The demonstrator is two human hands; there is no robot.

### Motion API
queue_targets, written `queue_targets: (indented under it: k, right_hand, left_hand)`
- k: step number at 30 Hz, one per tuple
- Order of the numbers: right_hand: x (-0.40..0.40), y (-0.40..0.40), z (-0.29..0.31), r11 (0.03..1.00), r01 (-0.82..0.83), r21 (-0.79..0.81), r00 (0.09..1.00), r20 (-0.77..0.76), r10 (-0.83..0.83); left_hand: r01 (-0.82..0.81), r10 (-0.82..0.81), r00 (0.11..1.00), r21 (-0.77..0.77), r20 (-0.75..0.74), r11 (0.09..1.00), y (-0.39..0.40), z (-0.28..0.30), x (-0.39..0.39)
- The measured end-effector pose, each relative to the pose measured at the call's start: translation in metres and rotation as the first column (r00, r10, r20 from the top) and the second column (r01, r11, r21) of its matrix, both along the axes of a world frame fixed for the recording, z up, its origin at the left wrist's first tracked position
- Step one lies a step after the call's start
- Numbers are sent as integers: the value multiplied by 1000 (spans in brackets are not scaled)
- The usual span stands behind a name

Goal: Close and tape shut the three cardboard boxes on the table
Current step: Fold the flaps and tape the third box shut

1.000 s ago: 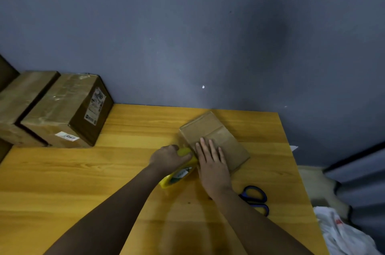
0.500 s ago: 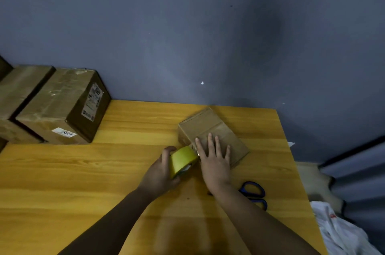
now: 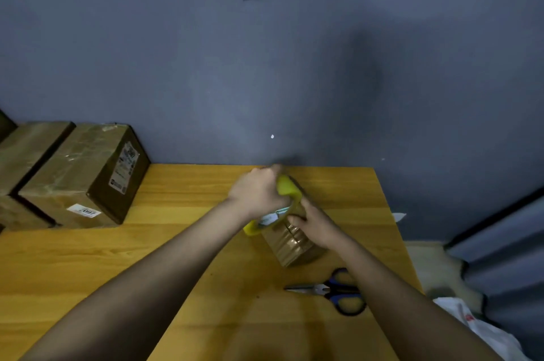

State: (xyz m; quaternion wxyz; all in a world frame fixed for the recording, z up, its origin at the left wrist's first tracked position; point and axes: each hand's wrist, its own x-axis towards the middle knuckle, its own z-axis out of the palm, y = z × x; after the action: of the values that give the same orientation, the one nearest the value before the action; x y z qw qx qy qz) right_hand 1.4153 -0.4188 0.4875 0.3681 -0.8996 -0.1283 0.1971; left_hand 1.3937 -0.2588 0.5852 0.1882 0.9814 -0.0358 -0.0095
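Small brown box (image 3: 290,238) lies closed, yellow tape roll (image 3: 287,188) atop

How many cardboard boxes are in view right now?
3: small box under both hands mid-table, labelled box at the table's far left, another box beside it, cut off by the frame's edge.

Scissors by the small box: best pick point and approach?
Take the scissors by the blue handle loops, coming from the right-hand table edge. They lie flat, loops right, closed blades pointing left, just below the small box. The right hand is nearest, though it holds the box.
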Motion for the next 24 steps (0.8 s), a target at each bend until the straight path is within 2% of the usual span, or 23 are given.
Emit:
queue_targets:
  k: [2,4,6,8,11,13,15,16,20,24]
  right_hand:
    - [1,-14,3,983,50,174,981,-192,-16]
    - [1,-27,6,961,84,264,951,-309,1]
    - [2,-36,2,943,133,304,946,-322,-30]
    - [2,-43,-5,938,191,288,958,-265,-114]
    - [-4,-47,-12,968,216,125,976,-67,-209]
    - [-12,-45,-13,957,247,-151,961,163,-222]
    - [-23,-35,-10,885,302,-354,922,345,-176]
    - [-28,-29,-6,869,311,-384,923,341,-180]
    - [-38,-14,3,853,215,-476,976,126,-176]
    - [-36,-11,5,801,172,-574,985,81,-153]
  left_hand:
    - [13,-11,998,32,-55,999,-18,7,16]
    - [13,-5,993,69,-116,998,-38,10,29]
    - [30,-18,991,89,-135,996,-54,11,38]
    - [54,-47,994,77,-100,996,-61,11,42]
    - [131,-132,990,-18,-56,991,-53,1,36]
    - [174,-177,984,-105,-20,979,-47,-9,26]
    - [169,-170,985,-147,3,975,-44,-18,21]
    - [161,-161,987,-155,10,975,-44,-20,21]
    - [190,-188,982,-121,30,974,-45,-16,27]
    - [196,-199,980,-172,0,965,-45,-15,27]
